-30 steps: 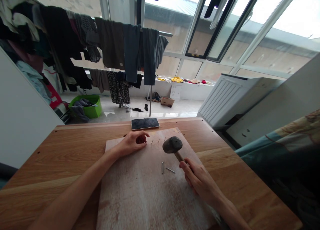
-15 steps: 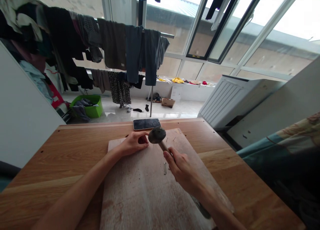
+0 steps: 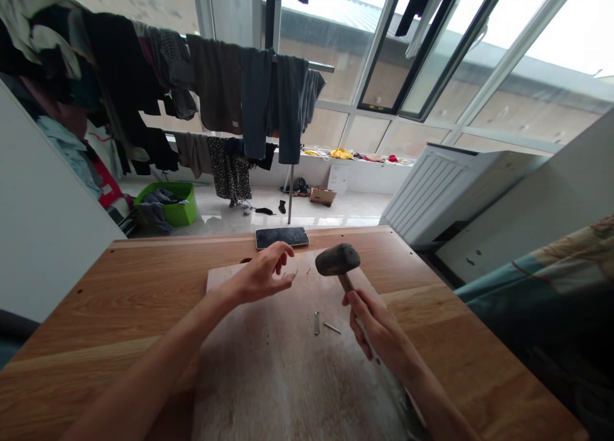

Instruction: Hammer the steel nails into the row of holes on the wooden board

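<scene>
My right hand [image 3: 371, 319] grips the handle of a mallet [image 3: 338, 260] with a dark, blunt head, held above the right side of a worn wooden board [image 3: 259, 371]. Over the board's far left part, my left hand [image 3: 266, 271] is open, thumb and fingers apart with nothing between them. Close to its fingertips, thin nails [image 3: 296, 273] stand up from the board. Loose on the board lie a few metal nails [image 3: 316, 323], and another nail [image 3: 332, 328] lies slanted beside them, left of the mallet hand.
The board rests on a wooden table [image 3: 119, 300]. A phone [image 3: 282, 238] lies at the table's far edge. Beyond are a rack of hanging clothes [image 3: 215, 83], a green tub [image 3: 185, 204] and a cardboard box [image 3: 322, 196] on the floor. A curtain [image 3: 542, 275] hangs at the right.
The mallet has moved right, away from my left hand. My left fingers have opened from a pinch, uncovering a nail standing in the board. The loose nail near my right hand now shows fully.
</scene>
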`<state>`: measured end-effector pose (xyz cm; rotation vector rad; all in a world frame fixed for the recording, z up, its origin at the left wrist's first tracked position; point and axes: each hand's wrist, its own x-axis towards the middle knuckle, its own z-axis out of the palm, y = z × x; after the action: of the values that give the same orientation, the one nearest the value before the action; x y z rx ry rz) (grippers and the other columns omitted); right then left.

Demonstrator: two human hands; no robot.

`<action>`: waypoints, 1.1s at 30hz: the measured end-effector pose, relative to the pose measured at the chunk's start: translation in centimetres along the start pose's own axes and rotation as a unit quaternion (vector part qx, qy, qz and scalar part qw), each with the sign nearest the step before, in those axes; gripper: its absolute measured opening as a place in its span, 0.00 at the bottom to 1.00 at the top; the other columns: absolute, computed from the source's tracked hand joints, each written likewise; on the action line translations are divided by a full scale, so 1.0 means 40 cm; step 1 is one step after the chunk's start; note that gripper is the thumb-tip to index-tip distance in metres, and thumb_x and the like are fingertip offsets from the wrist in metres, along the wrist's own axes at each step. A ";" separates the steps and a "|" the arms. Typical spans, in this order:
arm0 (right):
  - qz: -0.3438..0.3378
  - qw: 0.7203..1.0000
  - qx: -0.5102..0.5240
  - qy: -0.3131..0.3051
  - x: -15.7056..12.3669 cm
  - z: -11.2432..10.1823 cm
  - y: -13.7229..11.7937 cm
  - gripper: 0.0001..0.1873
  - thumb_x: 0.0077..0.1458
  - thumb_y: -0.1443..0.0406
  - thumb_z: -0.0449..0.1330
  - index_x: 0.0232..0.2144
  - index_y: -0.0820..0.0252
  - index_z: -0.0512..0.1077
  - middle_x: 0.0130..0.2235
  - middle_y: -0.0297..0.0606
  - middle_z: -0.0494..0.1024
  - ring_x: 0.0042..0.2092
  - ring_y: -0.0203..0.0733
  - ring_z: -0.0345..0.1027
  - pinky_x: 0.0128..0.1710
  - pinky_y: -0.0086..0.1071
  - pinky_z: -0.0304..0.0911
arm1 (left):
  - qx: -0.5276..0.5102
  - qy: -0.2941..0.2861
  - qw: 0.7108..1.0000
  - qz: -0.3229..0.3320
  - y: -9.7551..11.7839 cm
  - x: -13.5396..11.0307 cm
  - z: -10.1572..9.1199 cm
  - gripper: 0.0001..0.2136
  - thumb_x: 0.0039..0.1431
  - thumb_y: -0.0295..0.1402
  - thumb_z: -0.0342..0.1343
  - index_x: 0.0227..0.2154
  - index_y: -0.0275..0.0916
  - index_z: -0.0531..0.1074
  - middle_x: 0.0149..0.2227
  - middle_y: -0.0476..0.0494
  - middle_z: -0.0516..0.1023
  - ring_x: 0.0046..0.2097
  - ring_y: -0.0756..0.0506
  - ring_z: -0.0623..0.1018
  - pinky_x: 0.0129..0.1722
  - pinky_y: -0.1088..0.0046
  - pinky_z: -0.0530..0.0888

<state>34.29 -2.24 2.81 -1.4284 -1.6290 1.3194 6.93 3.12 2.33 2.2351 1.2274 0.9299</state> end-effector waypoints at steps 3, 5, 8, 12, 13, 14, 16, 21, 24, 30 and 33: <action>0.025 0.994 0.103 -0.015 0.012 -0.024 0.047 0.27 0.61 0.39 0.52 0.38 0.56 0.66 0.17 0.20 0.61 0.12 0.29 0.52 0.10 0.22 0.51 | 0.159 -0.069 0.975 0.142 0.099 0.001 0.010 0.08 0.62 0.22 0.52 0.41 0.38 0.71 0.40 0.45 0.75 0.39 0.47 0.75 0.39 0.70 0.73; 0.039 0.990 0.136 -0.019 0.018 -0.033 0.067 0.27 0.60 0.39 0.54 0.40 0.56 0.66 0.17 0.20 0.61 0.13 0.29 0.52 0.10 0.22 0.52 | 0.247 -0.120 0.934 0.227 0.162 -0.008 0.037 0.07 0.65 0.21 0.50 0.37 0.38 0.71 0.38 0.45 0.76 0.41 0.45 0.76 0.41 0.68 0.72; 0.052 0.985 0.166 -0.023 0.022 -0.036 0.077 0.27 0.59 0.39 0.55 0.42 0.56 0.66 0.17 0.19 0.61 0.13 0.29 0.52 0.10 0.21 0.52 | 0.322 -0.150 0.894 0.272 0.219 -0.038 0.107 0.08 0.68 0.23 0.49 0.39 0.36 0.73 0.37 0.42 0.78 0.40 0.44 0.76 0.39 0.68 0.72; 0.060 0.988 0.144 -0.008 0.015 -0.031 0.070 0.29 0.57 0.37 0.55 0.39 0.56 0.65 0.17 0.20 0.62 0.13 0.29 0.53 0.09 0.21 0.52 | 0.367 -0.125 0.880 0.274 0.234 -0.076 0.208 0.07 0.64 0.22 0.51 0.39 0.30 0.74 0.33 0.36 0.78 0.35 0.39 0.77 0.32 0.63 0.69; 0.060 0.990 0.130 -0.002 0.012 -0.029 0.067 0.29 0.57 0.37 0.55 0.38 0.56 0.65 0.16 0.20 0.62 0.13 0.29 0.53 0.09 0.22 0.51 | 0.372 -0.113 0.879 0.276 0.235 -0.080 0.227 0.08 0.63 0.22 0.51 0.38 0.30 0.75 0.32 0.36 0.77 0.33 0.39 0.76 0.30 0.62 0.68; 0.061 0.991 0.116 0.001 0.009 -0.028 0.063 0.30 0.57 0.36 0.55 0.38 0.56 0.65 0.16 0.20 0.62 0.13 0.29 0.53 0.09 0.22 0.51 | 0.375 -0.103 0.878 0.278 0.235 -0.081 0.242 0.08 0.63 0.22 0.50 0.38 0.29 0.75 0.31 0.36 0.77 0.31 0.39 0.76 0.29 0.62 0.67; 0.062 0.994 0.094 0.000 0.003 -0.025 0.054 0.29 0.57 0.37 0.54 0.38 0.56 0.66 0.16 0.20 0.62 0.13 0.30 0.54 0.10 0.22 0.51 | 0.373 -0.090 0.881 0.275 0.241 -0.077 0.261 0.08 0.63 0.21 0.49 0.36 0.30 0.75 0.29 0.38 0.76 0.28 0.40 0.74 0.27 0.62 0.66; 0.068 0.996 0.055 -0.002 -0.006 -0.022 0.034 0.29 0.58 0.37 0.52 0.37 0.56 0.66 0.17 0.21 0.62 0.14 0.31 0.56 0.11 0.23 0.51 | 0.332 -0.091 0.894 0.288 0.263 -0.058 0.227 0.07 0.66 0.24 0.49 0.37 0.32 0.73 0.29 0.41 0.75 0.30 0.42 0.75 0.29 0.63 0.67; 0.075 0.996 0.039 0.001 -0.008 -0.022 0.027 0.29 0.58 0.37 0.50 0.37 0.56 0.66 0.18 0.22 0.62 0.14 0.31 0.56 0.11 0.23 0.53 | 0.283 -0.136 0.916 0.250 0.248 -0.054 0.156 0.05 0.66 0.23 0.51 0.38 0.36 0.70 0.34 0.44 0.75 0.33 0.44 0.75 0.33 0.66 0.70; 0.090 0.996 0.023 -0.015 -0.008 -0.020 0.030 0.29 0.59 0.38 0.49 0.37 0.57 0.67 0.18 0.22 0.62 0.14 0.31 0.56 0.11 0.23 0.53 | 0.198 -0.096 0.969 0.115 0.084 -0.070 -0.003 0.09 0.66 0.20 0.49 0.39 0.37 0.73 0.39 0.44 0.75 0.40 0.46 0.76 0.40 0.70 0.72; 0.087 0.996 0.021 -0.019 -0.007 -0.018 0.034 0.28 0.60 0.39 0.49 0.38 0.57 0.67 0.18 0.22 0.63 0.14 0.30 0.57 0.11 0.22 0.53 | 0.177 -0.058 0.980 0.062 0.003 -0.092 -0.051 0.09 0.67 0.24 0.51 0.41 0.39 0.75 0.40 0.44 0.76 0.41 0.46 0.77 0.41 0.70 0.73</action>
<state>35.50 -2.39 1.83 -1.5580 -1.5188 1.4768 4.11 -0.01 2.51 2.6278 1.2943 0.6500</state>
